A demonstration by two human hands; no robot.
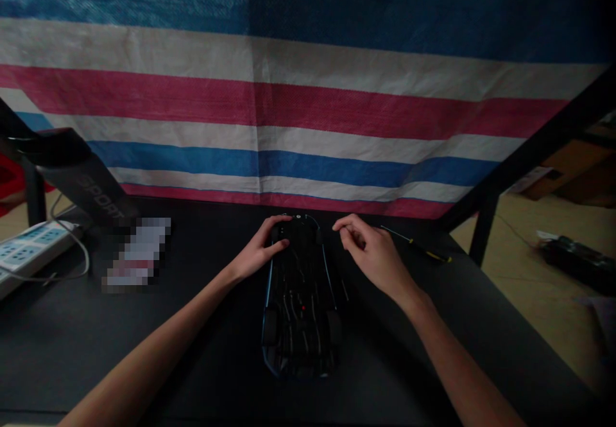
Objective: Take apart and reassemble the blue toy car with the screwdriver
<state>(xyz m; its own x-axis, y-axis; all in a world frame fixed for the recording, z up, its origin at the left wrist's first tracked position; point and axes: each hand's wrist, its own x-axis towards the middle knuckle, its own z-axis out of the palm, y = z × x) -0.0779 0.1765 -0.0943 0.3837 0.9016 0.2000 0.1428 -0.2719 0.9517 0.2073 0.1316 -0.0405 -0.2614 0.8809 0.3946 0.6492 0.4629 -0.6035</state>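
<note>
A dark toy car (301, 286) with blue edges lies upside down on the black table, its underside and wheels facing up. My left hand (262, 247) grips its far left corner, thumb on the underside and fingers over the far end. Just right of the car, my right hand (370, 247) is held apart from it with thumb and fingertips pressed together. Whatever may be between those fingertips is too small to make out. A screwdriver (423, 250) with a black and yellow handle lies beyond my right hand.
A power strip (36, 244) with a cable and a dark sport bottle (84, 173) stand at the left. Near them lies a pixelated flat item (139, 253). A striped tarp (308, 106) hangs behind the table (192, 382), and a black frame bar (524, 151) slants at the right.
</note>
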